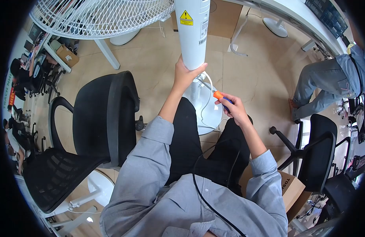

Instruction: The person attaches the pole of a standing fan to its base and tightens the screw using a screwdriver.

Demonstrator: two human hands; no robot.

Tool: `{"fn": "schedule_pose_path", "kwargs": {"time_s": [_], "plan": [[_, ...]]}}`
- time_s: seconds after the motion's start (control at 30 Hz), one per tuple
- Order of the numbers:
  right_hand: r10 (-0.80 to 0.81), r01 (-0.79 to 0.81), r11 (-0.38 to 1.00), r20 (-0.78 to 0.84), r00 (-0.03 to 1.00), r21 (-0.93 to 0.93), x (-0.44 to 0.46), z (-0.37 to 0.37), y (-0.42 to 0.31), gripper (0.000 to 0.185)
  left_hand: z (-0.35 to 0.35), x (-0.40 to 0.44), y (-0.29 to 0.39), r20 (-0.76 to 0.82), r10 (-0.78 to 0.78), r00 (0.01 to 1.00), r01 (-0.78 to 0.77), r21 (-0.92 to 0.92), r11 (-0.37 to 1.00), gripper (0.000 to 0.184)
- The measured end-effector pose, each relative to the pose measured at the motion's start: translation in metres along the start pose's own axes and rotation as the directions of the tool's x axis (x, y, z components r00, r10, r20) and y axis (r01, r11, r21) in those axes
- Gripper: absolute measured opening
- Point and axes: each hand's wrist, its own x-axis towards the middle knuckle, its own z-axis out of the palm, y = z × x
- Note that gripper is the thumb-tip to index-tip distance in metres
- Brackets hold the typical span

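Observation:
A white cylindrical column [193, 43] with a yellow warning label stands upright in front of me, below a white wire fan cage [99, 17]. My left hand [185, 75] is wrapped round the column's lower end. In my right hand [234, 107] is a screwdriver [219, 95] with an orange and blue handle. Its shaft points up and left to the joint under the column, where a white cable [209, 81] hangs. The exact spot its tip touches is too small to tell. Below is a round white base [208, 114] on the floor, between my knees.
A black office chair [97, 114] stands close at my left, another [316, 154] at my right. A person in jeans [320, 83] is at the right. A cardboard box [291, 189] lies by my right elbow. A white desk [297, 19] runs along the upper right.

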Motion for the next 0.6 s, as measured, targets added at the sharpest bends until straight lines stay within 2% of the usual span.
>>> {"fn": "schedule_pose_path", "kwargs": {"time_s": [0.07,0.17,0.37,0.47,0.57,0.6], "plan": [[0.007,-0.008,0.997,0.011,1.0,0.071,-0.001,0.0,0.0,0.046,0.001,-0.001,0.001,-0.003,0.006,1.0,-0.006,0.0,1.0,0.05],[0.106,-0.121,0.952,0.066,0.992,0.281,0.003,-0.005,-0.001,0.044,0.002,0.0,-0.002,-0.025,0.039,0.999,-0.039,0.016,0.999,0.051],[0.116,-0.137,0.935,0.082,0.99,0.329,0.014,-0.01,0.007,0.037,0.001,0.001,0.001,-0.031,0.013,0.999,-0.012,0.033,0.999,0.051],[0.045,-0.052,0.98,0.041,0.998,0.193,0.014,-0.009,0.008,0.044,0.002,0.002,-0.001,-0.042,0.023,0.999,-0.021,0.042,0.999,0.05],[-0.073,0.074,0.997,-0.061,0.995,0.002,0.013,-0.003,0.014,0.039,0.002,0.002,-0.004,-0.039,0.017,0.999,-0.015,0.037,0.999,0.05],[-0.137,0.126,0.985,-0.091,0.986,-0.117,0.013,-0.002,0.016,0.037,0.002,0.002,-0.003,-0.034,0.013,0.999,-0.012,0.031,0.999,0.05]]}}
